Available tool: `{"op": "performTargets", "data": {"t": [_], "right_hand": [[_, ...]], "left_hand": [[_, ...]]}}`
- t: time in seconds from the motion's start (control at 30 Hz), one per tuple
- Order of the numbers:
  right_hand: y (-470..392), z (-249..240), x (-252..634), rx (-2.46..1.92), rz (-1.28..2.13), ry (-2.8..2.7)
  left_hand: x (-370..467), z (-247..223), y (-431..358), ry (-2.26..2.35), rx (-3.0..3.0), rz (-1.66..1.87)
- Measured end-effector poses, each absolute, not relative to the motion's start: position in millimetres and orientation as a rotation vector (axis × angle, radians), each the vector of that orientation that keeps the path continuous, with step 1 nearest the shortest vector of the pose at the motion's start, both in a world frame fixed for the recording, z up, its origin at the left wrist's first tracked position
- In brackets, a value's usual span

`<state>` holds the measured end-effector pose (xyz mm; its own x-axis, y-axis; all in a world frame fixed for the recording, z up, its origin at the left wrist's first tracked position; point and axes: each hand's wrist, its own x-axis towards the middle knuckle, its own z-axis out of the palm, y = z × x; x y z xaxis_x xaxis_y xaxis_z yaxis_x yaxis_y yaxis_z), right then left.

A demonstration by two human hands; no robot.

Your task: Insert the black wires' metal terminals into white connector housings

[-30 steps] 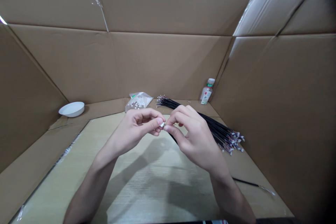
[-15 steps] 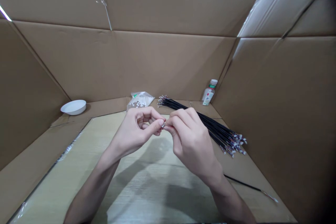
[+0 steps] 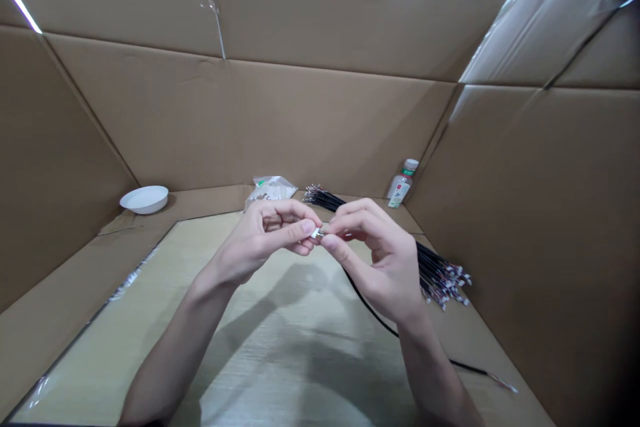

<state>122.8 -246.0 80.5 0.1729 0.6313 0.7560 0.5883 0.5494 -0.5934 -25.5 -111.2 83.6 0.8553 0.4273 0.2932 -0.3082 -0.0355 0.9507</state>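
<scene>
A small white connector (image 3: 315,233) is pinched between the thumb and fingertips of my left hand (image 3: 255,240). Thin wires show at its right side, where the thumb and forefinger of my right hand (image 3: 383,263) close on the wire end of a black cable (image 3: 367,307). Both hands meet in mid-air above the table. The cable droops below my right hand, passes behind the forearm and comes out at the right, its far end (image 3: 503,383) showing bare wires and a small white tip. How far the wires sit in the connector is too small to tell.
A bundle of black cables (image 3: 440,273) lies behind my right hand, with white connectors on its near end. A clear bag of small white pieces (image 3: 270,190), a white bowl (image 3: 144,200) and a bottle (image 3: 401,185) stand at the back. Cardboard walls (image 3: 340,127) surround the table.
My right hand has opened up a little and shifted right, its fingers less curled. The white connector and the drooping cable now show more plainly. The view has tilted slightly.
</scene>
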Motion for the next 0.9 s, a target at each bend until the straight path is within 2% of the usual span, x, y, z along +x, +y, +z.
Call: {"op": "performTargets", "data": {"t": [0.1, 0.27, 0.47, 0.53, 0.63, 0.8, 0.9], "right_hand": [[-246, 78, 121, -1.061, 0.129, -1.464], [-246, 77, 119, -1.060, 0.082, -1.441], [-248, 76, 124, -1.038, 0.460, -1.310], [-248, 75, 126, -1.031, 0.494, -1.301], [-246, 73, 126, -1.001, 0.372, -1.358], [-242, 74, 122, -0.980, -0.189, -1.566], [-241, 76, 122, -1.018, -0.364, -1.654]], "left_hand": [[-24, 82, -110, 0.081, 1.449, 0.576], [-27, 84, -111, 0.101, 1.446, 0.591], [-28, 84, -115, 0.075, 1.461, 0.592], [-28, 84, -116, 0.056, 1.464, 0.604], [-29, 84, -116, 0.044, 1.469, 0.629], [-28, 84, -117, 0.066, 1.476, 0.666], [-28, 84, -121, 0.067, 1.498, 0.687]]}}
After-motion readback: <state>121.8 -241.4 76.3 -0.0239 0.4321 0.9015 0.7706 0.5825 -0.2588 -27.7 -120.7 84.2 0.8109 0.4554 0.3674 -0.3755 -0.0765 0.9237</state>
